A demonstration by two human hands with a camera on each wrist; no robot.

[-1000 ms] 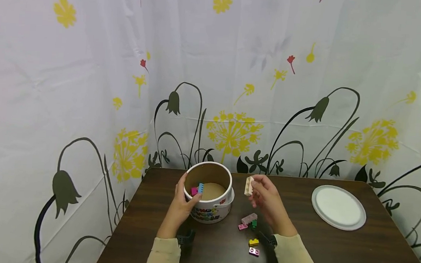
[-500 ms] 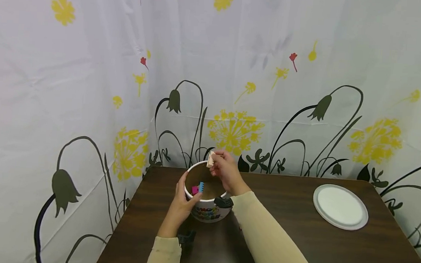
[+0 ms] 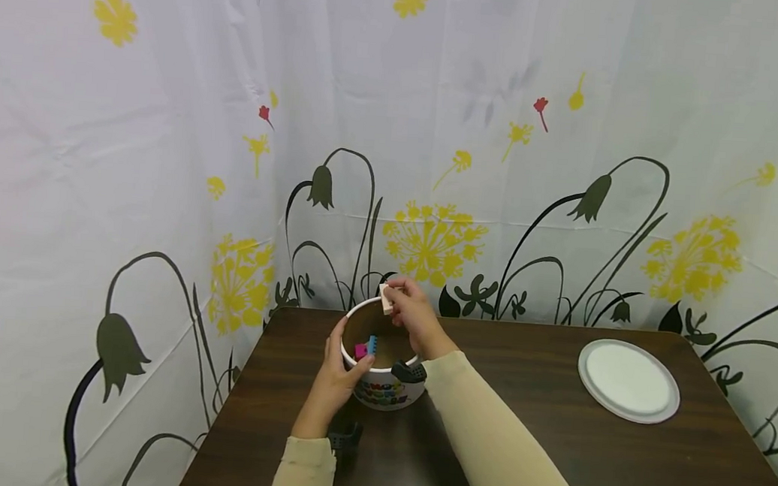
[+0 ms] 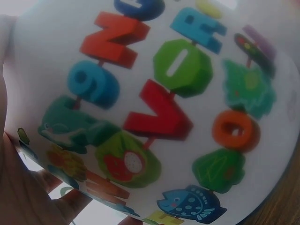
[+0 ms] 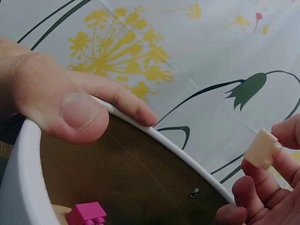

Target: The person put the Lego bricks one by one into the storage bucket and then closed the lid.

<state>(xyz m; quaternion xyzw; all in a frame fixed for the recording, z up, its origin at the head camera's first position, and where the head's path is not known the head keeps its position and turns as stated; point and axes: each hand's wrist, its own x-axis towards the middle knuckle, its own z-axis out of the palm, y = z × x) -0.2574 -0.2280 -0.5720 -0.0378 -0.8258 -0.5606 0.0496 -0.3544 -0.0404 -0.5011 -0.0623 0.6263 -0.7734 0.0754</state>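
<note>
My left hand [image 3: 335,378] grips the white bucket [image 3: 383,395] at its left side. Its thumb [image 5: 82,112] hooks over the rim to the inside, and the fingers lie along the outer wall. Above the bucket's opening, near the far rim, my right hand [image 3: 419,319] pinches a cream toy brick [image 3: 386,300] between thumb and fingers. Inside the bucket are a magenta toy brick [image 3: 360,352] and a light blue one [image 3: 372,345]. Colourful letters, fruit and animals [image 4: 159,110] printed on the bucket's wall fill the left wrist view.
A round white lid [image 3: 628,381] lies on the dark wooden table [image 3: 552,435] to the right. A white curtain [image 3: 346,82] with flower prints hangs behind the table. My right sleeve [image 3: 497,446] covers part of the table's middle.
My right hand has carried the cream brick leftward from beside the bucket to over its opening. The loose bricks on the table have become hidden behind the right arm. The left hand keeps its place.
</note>
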